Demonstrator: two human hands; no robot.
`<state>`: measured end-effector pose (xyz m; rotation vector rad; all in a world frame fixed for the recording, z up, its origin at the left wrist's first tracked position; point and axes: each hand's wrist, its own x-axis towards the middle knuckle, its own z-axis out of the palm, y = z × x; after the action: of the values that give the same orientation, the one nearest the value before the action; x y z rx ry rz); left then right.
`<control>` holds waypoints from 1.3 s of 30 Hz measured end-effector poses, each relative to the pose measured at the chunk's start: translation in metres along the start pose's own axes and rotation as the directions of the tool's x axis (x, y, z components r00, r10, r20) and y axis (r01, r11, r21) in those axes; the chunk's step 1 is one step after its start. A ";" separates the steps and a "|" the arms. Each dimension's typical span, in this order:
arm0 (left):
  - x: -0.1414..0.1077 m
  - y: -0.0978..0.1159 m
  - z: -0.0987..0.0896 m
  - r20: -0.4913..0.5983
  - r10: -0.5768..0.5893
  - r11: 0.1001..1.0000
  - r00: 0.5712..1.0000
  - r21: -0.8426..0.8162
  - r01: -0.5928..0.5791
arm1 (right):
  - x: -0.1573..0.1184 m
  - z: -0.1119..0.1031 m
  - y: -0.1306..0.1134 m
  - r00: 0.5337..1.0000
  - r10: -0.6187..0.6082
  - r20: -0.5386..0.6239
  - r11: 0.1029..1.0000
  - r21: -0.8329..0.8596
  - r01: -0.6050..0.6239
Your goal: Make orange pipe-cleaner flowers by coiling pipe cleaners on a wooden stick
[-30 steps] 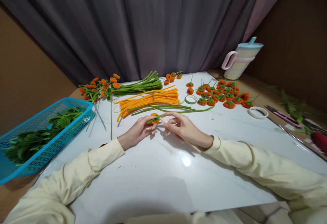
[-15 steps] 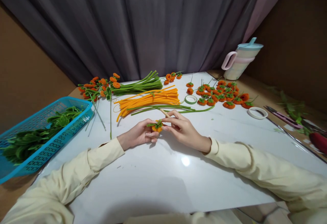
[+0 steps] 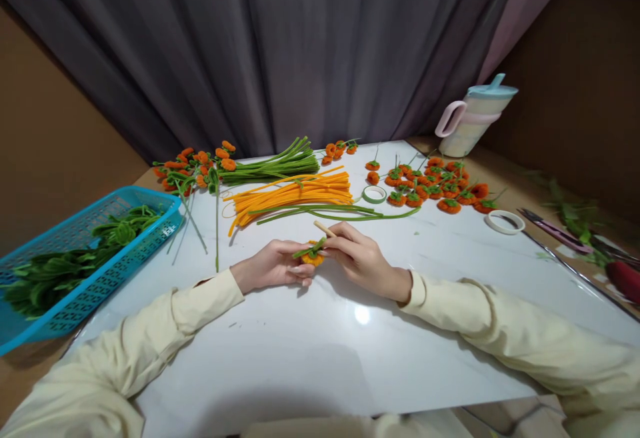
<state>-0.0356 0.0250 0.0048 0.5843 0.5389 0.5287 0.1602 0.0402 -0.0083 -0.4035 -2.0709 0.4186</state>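
I have left hand [image 3: 273, 265] pinched on a round, fuzzy orange-yellow ball [image 3: 313, 260], green-topped; right hand [image 3: 361, 262] closed round a slim, pale wood-coloured stick [image 3: 324, 228].

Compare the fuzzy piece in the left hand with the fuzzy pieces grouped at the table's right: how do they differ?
The held piece is yellow-orange; the grouped pieces are deeper red-orange. The held piece sits in the left hand; the grouped pieces lie on the table. Both combine orange with green.
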 end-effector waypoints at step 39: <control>0.005 0.000 0.001 0.007 0.109 0.964 0.994 0.243 -0.108 | 0.030 -0.029 0.001 0.802 0.334 0.494 0.845 0.221 -0.488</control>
<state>-0.0311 0.0272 0.0038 0.8498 0.5840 0.5726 0.1708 0.0589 0.0283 -0.6031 -2.2721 1.2191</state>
